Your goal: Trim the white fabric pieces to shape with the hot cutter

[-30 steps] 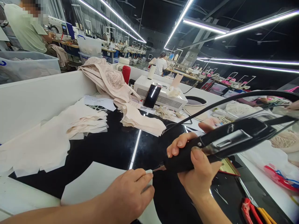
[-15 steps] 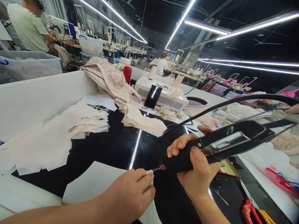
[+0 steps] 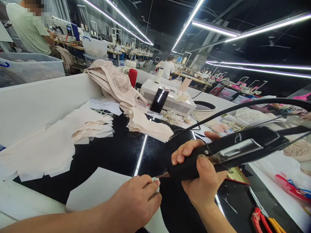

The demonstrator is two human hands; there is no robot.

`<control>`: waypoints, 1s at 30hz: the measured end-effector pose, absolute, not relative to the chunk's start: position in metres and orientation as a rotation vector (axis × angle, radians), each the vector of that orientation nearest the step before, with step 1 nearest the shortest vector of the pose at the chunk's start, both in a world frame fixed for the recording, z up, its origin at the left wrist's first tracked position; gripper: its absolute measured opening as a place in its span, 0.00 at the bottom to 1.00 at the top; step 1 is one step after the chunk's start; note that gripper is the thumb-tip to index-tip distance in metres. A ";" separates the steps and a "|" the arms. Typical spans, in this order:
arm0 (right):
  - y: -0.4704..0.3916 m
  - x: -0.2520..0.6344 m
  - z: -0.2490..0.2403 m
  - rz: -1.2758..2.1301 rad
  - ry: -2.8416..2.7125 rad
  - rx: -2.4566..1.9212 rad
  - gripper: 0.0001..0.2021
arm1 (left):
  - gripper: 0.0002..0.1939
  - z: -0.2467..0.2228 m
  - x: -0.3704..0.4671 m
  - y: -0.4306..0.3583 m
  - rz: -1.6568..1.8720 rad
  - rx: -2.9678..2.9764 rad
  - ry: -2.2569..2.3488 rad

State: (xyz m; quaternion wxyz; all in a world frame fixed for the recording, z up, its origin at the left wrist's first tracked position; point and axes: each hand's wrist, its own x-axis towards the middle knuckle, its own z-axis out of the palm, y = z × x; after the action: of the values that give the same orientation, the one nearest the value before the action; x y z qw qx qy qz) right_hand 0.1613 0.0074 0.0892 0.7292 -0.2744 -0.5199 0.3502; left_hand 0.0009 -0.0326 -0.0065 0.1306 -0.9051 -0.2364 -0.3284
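My right hand [image 3: 201, 174] is wrapped round a black corded handheld tool [image 3: 233, 149] with a metal lever on its side. Its narrow metal tip [image 3: 163, 175] points left and meets the edge of a pale, sheet-like panel [image 3: 97, 187] at my left fingertips. My left hand [image 3: 136, 200] pinches that panel's edge between thumb and fingers, and the rest of the panel lies on the black tabletop [image 3: 107, 155]. Whether the panel is cloth or paper I cannot tell.
Stacked beige fabric pieces [image 3: 48, 145] lie at left, and another stack [image 3: 150, 124] sits farther back. Behind stand a white vented box [image 3: 167, 97] and a phone [image 3: 159, 100]. Red-handled scissors [image 3: 259, 216] lie at right. A black cable [image 3: 233, 108] arcs over the right side.
My right hand and the tool have shifted slightly left, bringing the metal tip farther onto the panel's edge. My left hand has stayed in place.
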 end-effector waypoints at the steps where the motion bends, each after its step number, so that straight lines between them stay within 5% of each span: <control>1: 0.007 0.161 0.089 0.772 -1.149 -0.601 0.20 | 0.07 -0.006 0.001 -0.033 -0.963 -2.625 -0.684; 24: -0.024 0.189 0.104 0.544 -1.108 -0.781 0.22 | 0.11 0.006 -0.028 -0.001 -0.698 -2.766 -0.912; 30: -0.042 0.189 0.098 0.677 -1.099 -0.665 0.21 | 0.12 0.018 -0.030 -0.005 -0.881 -2.842 -0.821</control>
State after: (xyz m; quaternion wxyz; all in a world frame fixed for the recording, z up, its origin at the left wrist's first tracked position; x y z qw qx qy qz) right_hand 0.1887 -0.0419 0.0976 0.7477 -0.3041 -0.5026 0.3096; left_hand -0.0298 -0.0054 0.0184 0.0275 -0.9204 -0.2660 -0.2853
